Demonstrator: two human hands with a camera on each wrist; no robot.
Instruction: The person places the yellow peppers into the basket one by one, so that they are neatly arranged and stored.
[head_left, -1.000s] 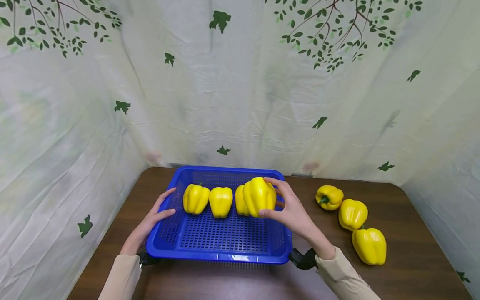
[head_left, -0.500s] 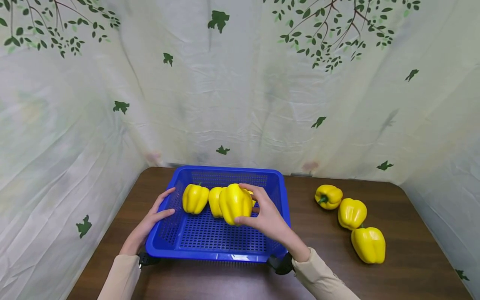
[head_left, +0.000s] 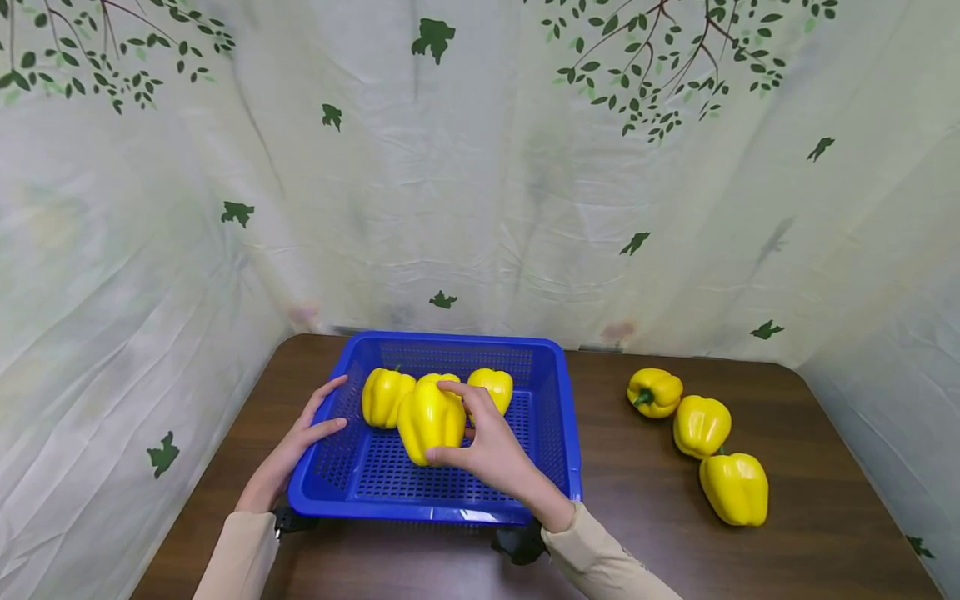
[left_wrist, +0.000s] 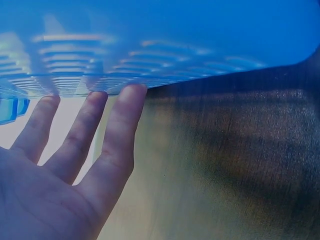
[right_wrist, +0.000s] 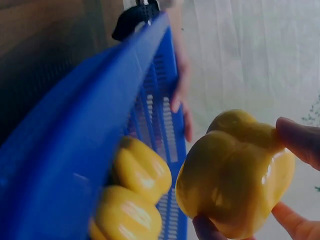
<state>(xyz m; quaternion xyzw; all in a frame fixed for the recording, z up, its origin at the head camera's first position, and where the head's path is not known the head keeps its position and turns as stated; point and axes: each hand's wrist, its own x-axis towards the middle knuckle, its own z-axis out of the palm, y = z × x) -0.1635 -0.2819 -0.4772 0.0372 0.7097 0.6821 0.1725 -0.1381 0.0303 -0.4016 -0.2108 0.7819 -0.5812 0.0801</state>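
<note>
In the head view, my right hand grips a yellow bell pepper between thumb and fingers, above the blue plastic basket. The right wrist view shows this bell pepper raised over the rim, fingertips on its sides. Inside the basket stand a yellow bell pepper at left and another bell pepper at right; a third, between them, is mostly hidden behind the held one. My left hand rests against the basket's left side, and its extended fingers touch the slotted outer wall in the left wrist view.
Right of the basket, on the brown wooden table, lie a bell pepper farthest back, a second bell pepper and a nearer bell pepper. A pale curtain with leaf prints hangs behind and at both sides.
My right hand has carried the held bell pepper leftward over the basket, from its right side to left of centre. My left hand keeps its place at the basket's side.
</note>
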